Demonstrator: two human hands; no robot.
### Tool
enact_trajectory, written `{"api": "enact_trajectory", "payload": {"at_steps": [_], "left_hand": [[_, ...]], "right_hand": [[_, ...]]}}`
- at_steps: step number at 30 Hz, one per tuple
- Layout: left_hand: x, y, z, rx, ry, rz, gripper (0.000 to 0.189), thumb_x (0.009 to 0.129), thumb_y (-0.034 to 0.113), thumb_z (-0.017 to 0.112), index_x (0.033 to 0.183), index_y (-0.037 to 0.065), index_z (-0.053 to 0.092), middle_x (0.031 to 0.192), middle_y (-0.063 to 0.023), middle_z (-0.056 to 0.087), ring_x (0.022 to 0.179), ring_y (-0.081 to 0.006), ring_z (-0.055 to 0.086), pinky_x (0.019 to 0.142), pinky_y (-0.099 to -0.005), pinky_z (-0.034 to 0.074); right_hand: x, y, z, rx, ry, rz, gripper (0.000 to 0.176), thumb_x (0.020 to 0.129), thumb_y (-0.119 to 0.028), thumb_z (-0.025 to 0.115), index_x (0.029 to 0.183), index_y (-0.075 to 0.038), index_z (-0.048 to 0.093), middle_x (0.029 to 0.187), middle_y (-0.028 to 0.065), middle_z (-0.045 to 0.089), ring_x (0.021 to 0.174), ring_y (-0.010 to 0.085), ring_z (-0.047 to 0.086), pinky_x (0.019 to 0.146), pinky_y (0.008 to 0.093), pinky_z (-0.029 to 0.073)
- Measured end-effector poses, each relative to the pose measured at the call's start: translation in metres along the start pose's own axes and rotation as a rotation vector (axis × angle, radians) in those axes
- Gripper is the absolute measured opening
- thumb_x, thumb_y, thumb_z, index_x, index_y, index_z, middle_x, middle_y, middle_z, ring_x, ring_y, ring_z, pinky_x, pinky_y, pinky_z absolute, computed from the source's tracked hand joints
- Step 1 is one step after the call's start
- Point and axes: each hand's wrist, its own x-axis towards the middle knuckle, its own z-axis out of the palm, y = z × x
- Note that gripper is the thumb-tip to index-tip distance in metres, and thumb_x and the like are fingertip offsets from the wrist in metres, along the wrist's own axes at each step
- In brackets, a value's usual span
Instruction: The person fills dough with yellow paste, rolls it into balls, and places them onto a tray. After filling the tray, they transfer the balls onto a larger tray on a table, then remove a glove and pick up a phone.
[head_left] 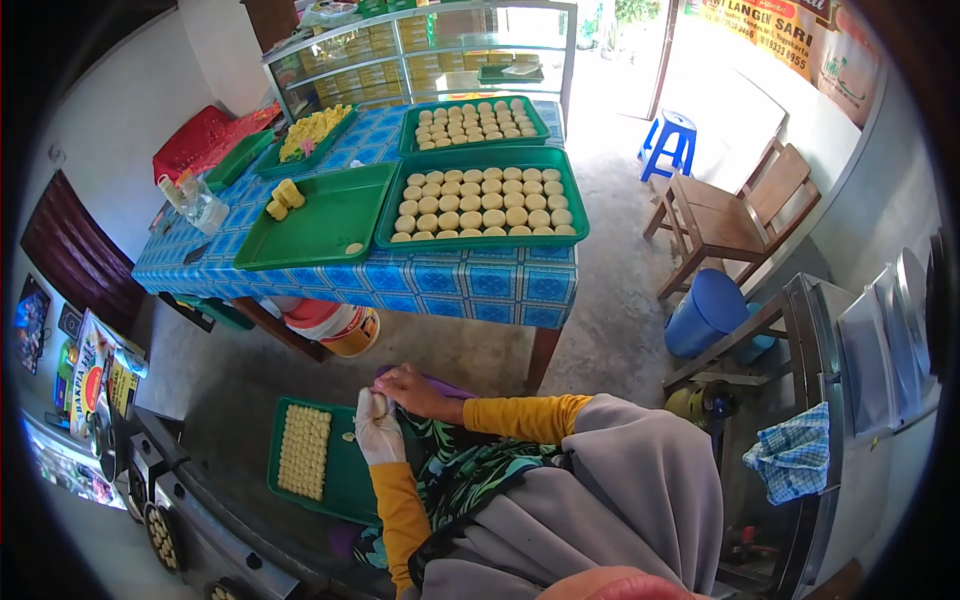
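Note:
My left hand [380, 438] wears a white glove and is raised with its fingers curled round a small pale piece that looks like dough [378, 405]. Bare and closed in a pinch, my right hand [415, 391] meets the gloved fingertips; what its fingers grip is hidden. Just below both hands lies a green tray [352, 480]. Tight rows of small pale dough balls [304, 452] fill its left part, and a few small scraps [348, 436] lie near the gloved wrist.
A table with a blue checked cloth [480, 285] holds green trays [480, 243] of round pale cakes [482, 202] and a tray of yellow pieces [318, 128]. Round pans [160, 535] sit on stoves at lower left. A wooden chair [715, 215] and blue bin [705, 312] stand right.

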Motion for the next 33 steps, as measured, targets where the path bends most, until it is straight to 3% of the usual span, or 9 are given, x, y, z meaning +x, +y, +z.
{"api": "enact_trajectory", "payload": {"at_steps": [5, 7, 14, 16, 20, 22, 25, 29, 33], "left_hand": [[0.026, -0.002, -0.036, -0.010, -0.068, -0.092, 0.017, 0.092, 0.007, 0.059, 0.105, -0.004, 0.060, 0.106, -0.0142, 0.064, 0.100, -0.0220, 0.062, 0.094, -0.0370, 0.049], [0.022, 0.000, -0.034, 0.078, -0.043, -0.072, 0.020, 0.093, 0.005, 0.055, 0.110, -0.005, 0.058, 0.113, -0.0165, 0.062, 0.109, -0.0237, 0.059, 0.097, -0.0366, 0.048], [0.015, 0.006, -0.010, 0.030, 0.088, 0.017, 0.044, 0.093, 0.001, 0.049, 0.136, -0.007, 0.040, 0.132, -0.0207, 0.050, 0.112, -0.0272, 0.056, 0.094, -0.0340, 0.049], [0.021, 0.006, -0.017, -0.022, 0.139, 0.025, 0.048, 0.096, 0.010, 0.051, 0.139, -0.006, 0.038, 0.134, -0.0204, 0.049, 0.113, -0.0285, 0.055, 0.096, -0.0371, 0.048], [0.021, 0.005, -0.026, 0.095, -0.019, 0.094, 0.041, 0.095, 0.022, 0.059, 0.126, -0.003, 0.053, 0.127, -0.0177, 0.054, 0.117, -0.0258, 0.053, 0.101, -0.0384, 0.043], [0.022, 0.017, -0.029, -0.208, -0.261, -0.293, 0.038, 0.096, 0.025, 0.058, 0.122, -0.001, 0.056, 0.121, -0.0140, 0.058, 0.114, -0.0231, 0.055, 0.099, -0.0369, 0.043], [-0.010, 0.027, 0.025, 0.056, 0.114, -0.220, 0.030, 0.097, 0.025, 0.056, 0.115, 0.001, 0.058, 0.114, -0.0100, 0.061, 0.107, -0.0200, 0.057, 0.096, -0.0359, 0.044], [0.001, 0.023, -0.012, 0.154, 0.052, -0.029, 0.037, 0.100, 0.025, 0.051, 0.126, -0.002, 0.052, 0.119, -0.0123, 0.059, 0.107, -0.0223, 0.059, 0.095, -0.0349, 0.044], [0.002, 0.012, -0.007, 0.146, -0.038, 0.048, 0.023, 0.096, 0.021, 0.058, 0.106, 0.001, 0.060, 0.106, -0.0072, 0.062, 0.098, -0.0174, 0.058, 0.088, -0.0337, 0.047]], "right_hand": [[-0.004, -0.008, -0.003, -0.082, 0.081, -0.149, 0.027, 0.090, -0.025, 0.063, 0.106, -0.004, 0.070, 0.106, 0.0118, 0.060, 0.107, 0.0291, 0.048, 0.094, 0.0402, 0.040], [-0.005, -0.019, -0.011, -0.262, 0.104, -0.435, 0.027, 0.085, -0.025, 0.068, 0.105, -0.007, 0.071, 0.108, 0.0156, 0.058, 0.102, 0.0303, 0.050, 0.088, 0.0405, 0.042], [-0.004, -0.019, -0.008, -0.268, 0.109, -0.395, 0.026, 0.085, -0.025, 0.067, 0.105, -0.009, 0.073, 0.105, 0.0150, 0.060, 0.099, 0.0304, 0.050, 0.087, 0.0400, 0.042], [-0.003, -0.025, -0.007, -0.051, -0.063, -0.116, 0.028, 0.084, -0.020, 0.070, 0.110, -0.009, 0.072, 0.105, 0.0108, 0.063, 0.100, 0.0264, 0.056, 0.093, 0.0392, 0.042], [0.009, -0.033, -0.004, 0.152, -0.096, 0.043, 0.027, 0.082, -0.017, 0.071, 0.108, -0.008, 0.072, 0.100, 0.0094, 0.067, 0.089, 0.0242, 0.062, 0.089, 0.0382, 0.044], [0.017, -0.030, 0.000, 0.119, -0.058, -0.078, 0.030, 0.080, -0.012, 0.071, 0.110, -0.007, 0.070, 0.099, 0.0101, 0.068, 0.084, 0.0256, 0.065, 0.085, 0.0380, 0.047], [0.027, -0.031, -0.007, -0.094, 0.027, -0.354, 0.038, 0.079, -0.009, 0.070, 0.116, -0.006, 0.066, 0.101, 0.0110, 0.068, 0.094, 0.0265, 0.063, 0.087, 0.0367, 0.047], [0.019, -0.034, -0.011, -0.079, -0.220, -0.318, 0.046, 0.079, -0.010, 0.070, 0.123, -0.006, 0.062, 0.105, 0.0135, 0.066, 0.102, 0.0282, 0.060, 0.093, 0.0377, 0.044], [0.016, -0.039, -0.013, 0.016, -0.030, -0.311, 0.051, 0.077, -0.013, 0.071, 0.126, -0.005, 0.060, 0.108, 0.0147, 0.064, 0.100, 0.0283, 0.055, 0.095, 0.0377, 0.043]]}}
